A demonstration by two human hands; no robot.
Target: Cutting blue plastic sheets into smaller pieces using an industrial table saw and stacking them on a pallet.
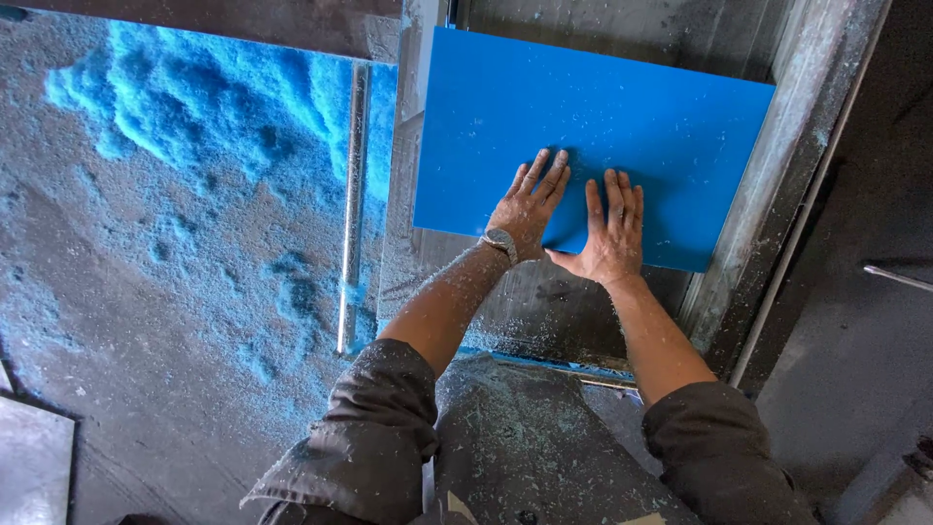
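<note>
A flat blue plastic sheet (pixel 583 117) lies on a dusty metal machine bed (pixel 544 311). My left hand (pixel 530 202) presses flat on the sheet near its front edge, fingers spread, a wristwatch on the wrist. My right hand (pixel 610 228) lies flat beside it, fingers together, also on the sheet's front edge. Neither hand grips anything. White chips speckle the sheet.
Blue shavings (pixel 194 107) pile on the floor to the left. A metal rod (pixel 352 204) runs along the bed's left side. A metal side rail (pixel 777 185) borders the sheet on the right. Dark floor lies beyond it.
</note>
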